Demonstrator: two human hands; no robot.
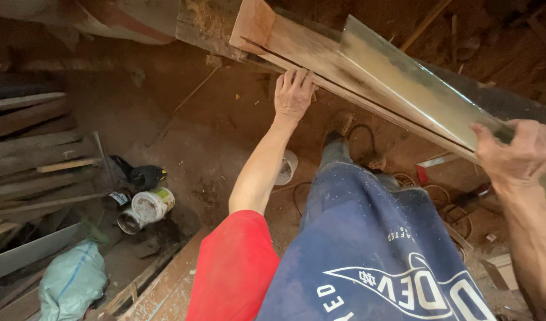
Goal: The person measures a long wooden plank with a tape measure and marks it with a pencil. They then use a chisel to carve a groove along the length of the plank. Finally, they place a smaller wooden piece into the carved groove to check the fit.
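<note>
Wooden plank (303, 50) ran from twelve o'clock toward three o'clock, a pale metal sheet (404, 89) lying on it. Your left hand (293, 94) pressed flat, fingers spread, against its lower edge; your right hand (515, 156) clamped the sheet's end (paint tubs (145, 209) sat at eight o'clock).

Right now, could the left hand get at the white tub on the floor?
Probably not: the left hand presses up on the wooden board, while the white tub lies far below on the dirt floor.
</note>
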